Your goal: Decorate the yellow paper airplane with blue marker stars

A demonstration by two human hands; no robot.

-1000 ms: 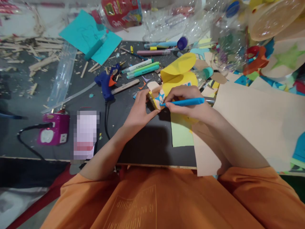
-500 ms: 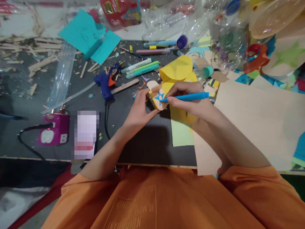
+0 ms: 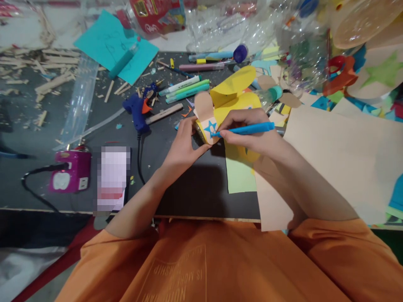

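Note:
My left hand (image 3: 185,144) grips the near left end of a yellow and peach paper craft (image 3: 241,100), thumb below and fingers along its side. A peach paper flap (image 3: 204,105) sticks up from that end. Below the flap, a blue star (image 3: 210,126) marks the peach face. In my right hand (image 3: 262,140) is a blue marker (image 3: 252,128), held in a writing grip with its tip touching the star's right lower side. My right fingers hide part of the yellow body. Light green paper (image 3: 241,176) lies under the craft.
A blue glue gun (image 3: 137,111) lies left of my hands, its cord running toward me. Several markers (image 3: 188,89) lie beyond. A phone (image 3: 113,178) and a magenta power adapter (image 3: 71,172) sit at left. Plastic bottles (image 3: 220,31) crowd the back; peach sheets (image 3: 333,155) cover the right.
The peach flap and the yellow flap behind it stand up further than before. The marker tip has shifted slightly on the star. Both hands stay nearly in place.

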